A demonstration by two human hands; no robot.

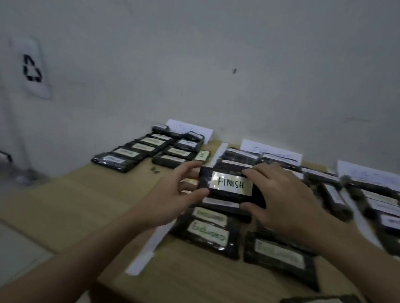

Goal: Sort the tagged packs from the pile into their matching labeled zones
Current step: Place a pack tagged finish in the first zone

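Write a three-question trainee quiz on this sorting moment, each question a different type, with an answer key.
1. True or false: only the left hand holds the FINISH pack.
2. Multiple choice: The white divider strip lies where, relative to the two packs tagged Enclosed? A) on their left B) on their right C) on top of them
3. Fill in: The sheet on the wall shows a ______ symbol.

Key: 1 false, the right hand holds it too; 2 A; 3 recycling.
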